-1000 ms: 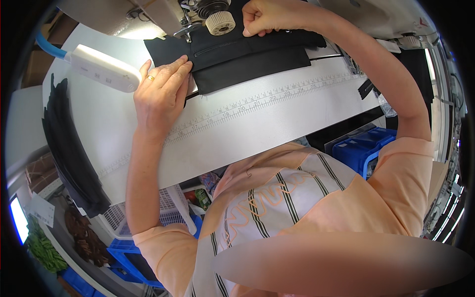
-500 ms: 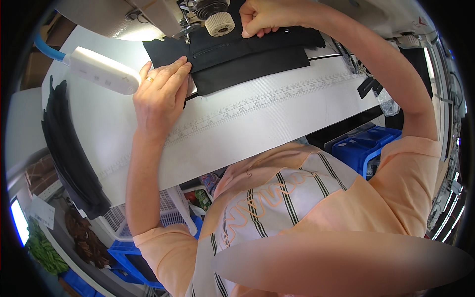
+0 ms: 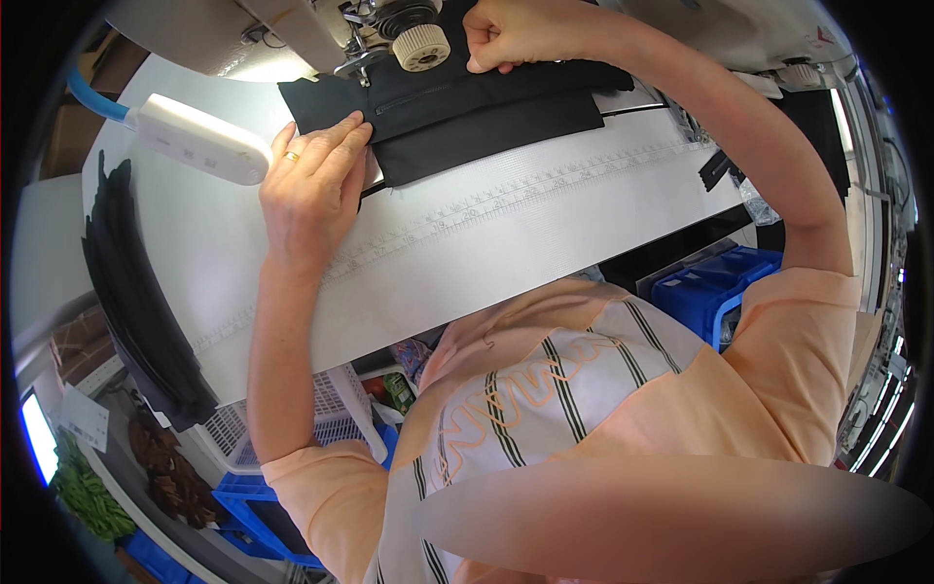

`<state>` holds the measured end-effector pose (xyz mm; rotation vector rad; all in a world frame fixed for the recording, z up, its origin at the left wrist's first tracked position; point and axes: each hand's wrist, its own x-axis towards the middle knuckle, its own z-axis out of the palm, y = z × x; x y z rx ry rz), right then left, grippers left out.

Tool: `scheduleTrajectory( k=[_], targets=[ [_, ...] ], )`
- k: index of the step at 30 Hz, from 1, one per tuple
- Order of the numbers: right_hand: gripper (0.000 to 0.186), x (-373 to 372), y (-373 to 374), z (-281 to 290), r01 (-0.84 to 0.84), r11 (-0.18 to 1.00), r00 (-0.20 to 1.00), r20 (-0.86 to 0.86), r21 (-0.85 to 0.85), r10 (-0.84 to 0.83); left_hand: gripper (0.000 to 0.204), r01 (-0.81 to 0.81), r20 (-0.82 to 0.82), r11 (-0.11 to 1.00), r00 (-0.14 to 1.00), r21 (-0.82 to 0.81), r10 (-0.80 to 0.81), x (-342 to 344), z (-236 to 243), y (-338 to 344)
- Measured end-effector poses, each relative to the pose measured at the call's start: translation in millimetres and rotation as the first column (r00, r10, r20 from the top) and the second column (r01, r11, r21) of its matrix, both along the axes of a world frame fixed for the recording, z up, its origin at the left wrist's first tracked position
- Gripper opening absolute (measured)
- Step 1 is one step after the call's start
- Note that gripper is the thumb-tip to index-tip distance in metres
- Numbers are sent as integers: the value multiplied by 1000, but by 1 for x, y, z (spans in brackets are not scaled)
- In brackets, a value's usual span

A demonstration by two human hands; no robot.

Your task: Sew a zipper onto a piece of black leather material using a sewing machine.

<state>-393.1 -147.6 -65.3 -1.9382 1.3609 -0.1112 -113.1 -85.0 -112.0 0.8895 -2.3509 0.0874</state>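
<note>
A piece of black fabric [image 3: 486,122] with a zipper lies on the white sewing table [image 3: 545,234] under the sewing machine [image 3: 389,24]. My left hand [image 3: 311,180] rests flat, fingers together, pressing the fabric's left end near the needle. My right hand [image 3: 511,34] is closed in a fist, gripping the fabric's far edge beside the machine's cream hand wheel [image 3: 420,47].
A white lamp head [image 3: 199,141] on a blue arm hangs left of my left hand. A stack of black fabric pieces [image 3: 131,292] drapes over the table's left edge. A printed ruler strip [image 3: 506,200] runs across the table. Blue crates [image 3: 710,292] and a white basket [image 3: 321,419] sit below.
The black fabric has slid slightly left under the machine, with both hands following it. My right fist moved a little left along the far edge.
</note>
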Motion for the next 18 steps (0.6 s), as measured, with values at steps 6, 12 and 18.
scheduleTrajectory(
  k=[6,12,18],
  targets=[
    [22,-8,27,-12,214,959,974,120,-186,-194,17,-2,10,1000,1000,-17,2,1,-3,-1],
    [9,-48,87,-33,340,723,910,406,-602,-90,20,-7,21,1000,1000,24,6,3,-1,2],
    [30,-28,132,-46,-86,564,974,49,-821,220,23,-11,31,997,999,76,9,1,-1,3]
  ],
)
